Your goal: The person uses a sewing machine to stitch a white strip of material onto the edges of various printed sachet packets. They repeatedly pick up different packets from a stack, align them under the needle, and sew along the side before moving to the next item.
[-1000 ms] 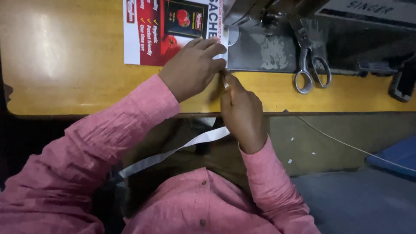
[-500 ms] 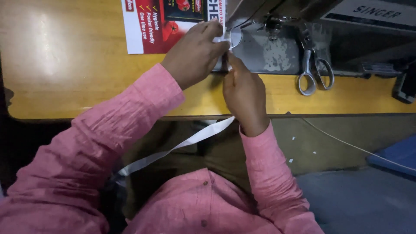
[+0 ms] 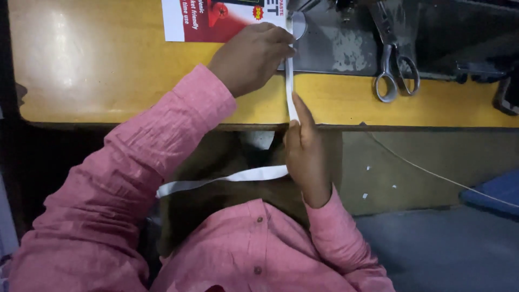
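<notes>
— What do we have in our hands?

— A white strip point(image 3: 290, 89), flat and narrow like tape or ribbon. Our left hand point(image 3: 253, 55) lies knuckles up on the table, fingers curled over the strip's far end and pressing it down at the edge of the grey metal plate point(image 3: 346, 48). Our right hand point(image 3: 304, 151) sits at the table's near edge, pinching the strip between thumb and fingers, so the piece between the hands runs straight across the yellow top.

— And the rest of the strip?

— Below the right hand it hangs off the table and runs leftward across our lap point(image 3: 216, 180), smooth and a little slack.

— What are we wearing?

— A pink shirt point(image 3: 162, 162), softly woven with a faint slub, buttoned at the front.

— The table?

— The table point(image 3: 97, 65) has a glossy yellow top, worn and catching light on the left, with a dark front edge. The grey plate set into it is scuffed, its paint rubbed pale in patches.

— Anything printed nearby?

— A rectangular sheet point(image 3: 216, 21) lies flat just beyond the left hand, mostly red with a white band on its left side and a small round yellow mark.

— Tools?

— Metal scissors point(image 3: 392, 65) rest to the right, well apart from the hands, their loops toward us. A thin pale cord point(image 3: 432, 173) trails down over the floor to the right.
</notes>
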